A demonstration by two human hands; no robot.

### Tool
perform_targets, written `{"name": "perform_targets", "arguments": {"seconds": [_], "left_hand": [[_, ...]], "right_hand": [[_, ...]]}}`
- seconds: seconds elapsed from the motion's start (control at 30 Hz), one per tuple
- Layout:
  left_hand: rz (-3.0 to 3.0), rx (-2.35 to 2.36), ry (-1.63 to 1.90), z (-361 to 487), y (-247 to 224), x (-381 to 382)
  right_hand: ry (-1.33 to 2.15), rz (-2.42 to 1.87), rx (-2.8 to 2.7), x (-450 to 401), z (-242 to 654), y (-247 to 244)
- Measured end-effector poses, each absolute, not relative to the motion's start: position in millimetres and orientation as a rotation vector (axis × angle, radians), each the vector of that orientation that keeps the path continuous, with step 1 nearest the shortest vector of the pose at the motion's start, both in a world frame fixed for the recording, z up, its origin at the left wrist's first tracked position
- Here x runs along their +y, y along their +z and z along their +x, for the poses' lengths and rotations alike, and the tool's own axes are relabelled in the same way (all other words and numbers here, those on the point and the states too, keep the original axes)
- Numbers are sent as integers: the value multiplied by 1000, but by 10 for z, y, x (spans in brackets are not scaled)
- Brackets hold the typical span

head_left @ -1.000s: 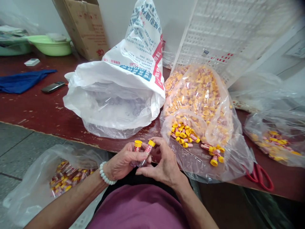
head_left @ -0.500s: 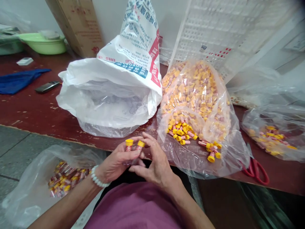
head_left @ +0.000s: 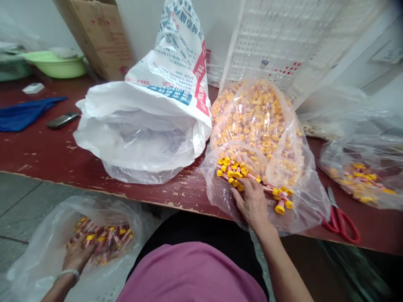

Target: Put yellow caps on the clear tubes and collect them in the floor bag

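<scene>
My left hand [head_left: 78,253] is down inside a clear plastic bag [head_left: 37,260] at lower left, over a heap of small red-and-white tubes with yellow caps [head_left: 108,241]. Its fingertips blur into the heap, beside one yellow cap; whether they grip a tube is unclear. On the bench, my right hand [head_left: 252,203] reaches to the mouth of a large clear bag [head_left: 302,218] full of similar capped tubes. Its thumb and fingers are apart at the edge of loose capped tubes [head_left: 231,170], fingertips partly hidden. A few more tubes [head_left: 281,201] lie to its right.
A white printed sack [head_left: 141,92] lies open-mouthed on the dark red bench [head_left: 31,155]. Red-handled scissors [head_left: 341,222] and a smaller bag of capped tubes [head_left: 365,180] are at right. A white perforated crate [head_left: 252,46] leans behind. A phone [head_left: 63,120] and blue cloth [head_left: 28,112] sit left.
My hands were together in front of me, with two capped tubes at the left hand. Now the left has gone down into the lower-left bag, and the right has moved to the bench pile.
</scene>
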State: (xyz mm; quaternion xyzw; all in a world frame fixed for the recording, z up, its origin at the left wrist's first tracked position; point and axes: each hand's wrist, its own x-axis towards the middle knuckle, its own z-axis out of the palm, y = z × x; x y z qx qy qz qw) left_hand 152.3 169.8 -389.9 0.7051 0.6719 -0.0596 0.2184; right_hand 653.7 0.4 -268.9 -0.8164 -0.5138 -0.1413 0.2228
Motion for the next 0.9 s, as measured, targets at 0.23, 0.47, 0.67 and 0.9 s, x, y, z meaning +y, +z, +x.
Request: {"name": "perform_targets", "arguments": {"seconds": [0.23,0.47,0.67,0.9], "left_hand": [[1892,2046,185,1449,-3864,1766],[2603,1293,1050,2733,-2515,2091],[2728,851,635,3849,-2227,2518],[2476,904,715,3887,-2256,2695]], "right_hand": [[-408,-2436,-1533,198,6469,-2720],[-210,-2349,-1544,189,6580,-2726],[-30,-2073,-1472,100,6724,-2741],[122,-1845,-990,84,6630,-2688]]}}
